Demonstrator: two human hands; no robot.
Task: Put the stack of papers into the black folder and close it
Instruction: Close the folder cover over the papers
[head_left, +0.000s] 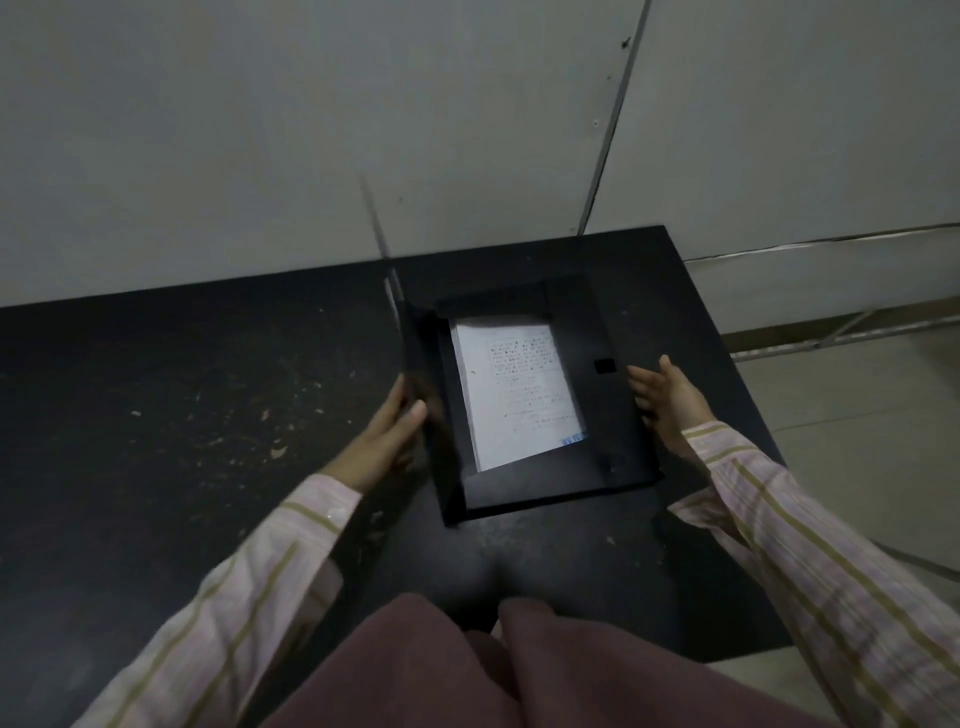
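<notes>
Near the desk's (156, 415) far right corner lies the black folder (618, 415), its cover raised on edge, the papers (514, 395) inside. Left hand (387, 436) pinches that raised cover between thumb and fingers. Right hand (670, 400), fingers spread open, rests against the folder's right edge.

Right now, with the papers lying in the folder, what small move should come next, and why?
Probably swing the cover over with the left hand. The papers already lie inside the folder, the cover stands raised on edge in that hand, and the right hand rests open at the other side.
</notes>
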